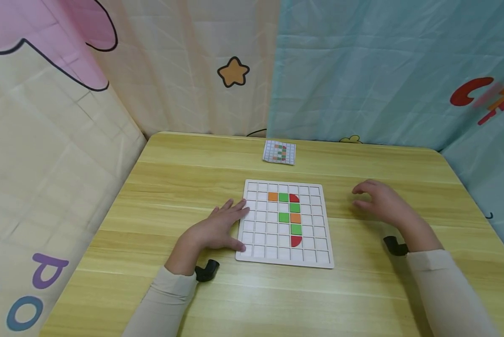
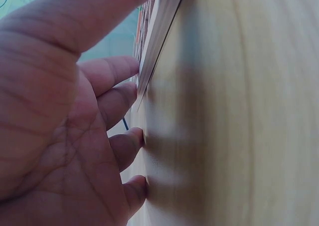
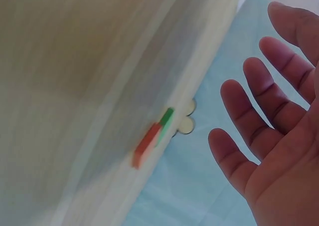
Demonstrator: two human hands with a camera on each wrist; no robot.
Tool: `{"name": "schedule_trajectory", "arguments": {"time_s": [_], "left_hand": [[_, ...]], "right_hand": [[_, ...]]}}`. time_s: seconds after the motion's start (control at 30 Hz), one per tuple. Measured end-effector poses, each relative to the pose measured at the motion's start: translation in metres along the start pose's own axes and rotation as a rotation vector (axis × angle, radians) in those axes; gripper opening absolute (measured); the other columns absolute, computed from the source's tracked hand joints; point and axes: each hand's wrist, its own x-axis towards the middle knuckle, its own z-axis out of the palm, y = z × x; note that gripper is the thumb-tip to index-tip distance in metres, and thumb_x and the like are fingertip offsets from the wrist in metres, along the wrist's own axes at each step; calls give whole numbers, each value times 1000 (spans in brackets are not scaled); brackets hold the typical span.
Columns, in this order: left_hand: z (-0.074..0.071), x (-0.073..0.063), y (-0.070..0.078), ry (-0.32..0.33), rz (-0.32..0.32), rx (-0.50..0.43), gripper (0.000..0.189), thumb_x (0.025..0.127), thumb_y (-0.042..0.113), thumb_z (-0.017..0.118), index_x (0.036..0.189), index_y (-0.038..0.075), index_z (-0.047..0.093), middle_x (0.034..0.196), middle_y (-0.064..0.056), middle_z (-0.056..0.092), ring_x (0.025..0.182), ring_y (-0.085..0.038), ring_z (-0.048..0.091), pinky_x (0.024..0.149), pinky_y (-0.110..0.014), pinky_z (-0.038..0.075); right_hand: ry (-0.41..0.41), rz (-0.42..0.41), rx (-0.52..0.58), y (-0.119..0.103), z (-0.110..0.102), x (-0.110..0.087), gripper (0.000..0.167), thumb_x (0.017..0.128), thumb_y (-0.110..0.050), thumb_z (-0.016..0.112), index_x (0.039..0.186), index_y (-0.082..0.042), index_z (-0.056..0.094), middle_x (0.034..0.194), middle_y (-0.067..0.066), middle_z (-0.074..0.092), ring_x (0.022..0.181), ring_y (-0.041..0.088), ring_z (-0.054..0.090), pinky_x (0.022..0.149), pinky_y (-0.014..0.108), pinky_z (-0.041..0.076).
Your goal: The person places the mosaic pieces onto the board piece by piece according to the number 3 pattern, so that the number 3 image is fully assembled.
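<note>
A white grid board (image 1: pixel 258 252) lies flat on the table. Several green squares (image 1: pixel 284 217), two orange squares (image 1: pixel 295 218) and two red rounded-corner tiles (image 1: pixel 296 241) sit in its cells. My left hand (image 1: pixel 218 229) rests along the board's left edge, fingers spread, thumb near the lower corner. Right of the board, my right hand (image 1: pixel 382 203) is held over the table with loosely bent fingers and nothing in them. An orange-red tile (image 3: pixel 146 146) and a green tile (image 3: pixel 165 123) lie close together on the wood in the right wrist view; the head view does not show them.
Behind the board lies a small card (image 1: pixel 279 152) printed with a grid and coloured cells. The wooden table (image 1: pixel 151 187) meets printed curtains (image 1: pixel 340 70) at its back. Black curved pieces (image 1: pixel 395 245) sit at both wrists.
</note>
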Motion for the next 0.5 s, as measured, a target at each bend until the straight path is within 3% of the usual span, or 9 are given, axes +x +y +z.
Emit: {"name": "schedule_trajectory", "arguments": {"time_s": [0.37, 0.5], "left_hand": [[-2, 0, 2, -5, 3, 3, 98, 77, 33, 86, 157, 15, 32, 165, 2, 13, 152, -28, -2, 120, -52, 2], [-1, 0, 1, -5, 1, 3, 98, 77, 34, 86, 157, 15, 32, 165, 2, 13, 152, -27, -2, 120, -52, 2]], "right_hand": [[-30, 70, -9, 29, -9, 3, 27, 91, -11, 71, 111, 6, 66, 109, 24, 63, 92, 37, 61, 80, 54, 49], [-49, 79, -11, 37, -13, 7, 29, 92, -12, 70, 113, 8, 65, 112, 28, 62, 98, 42, 60, 85, 58, 47]]}}
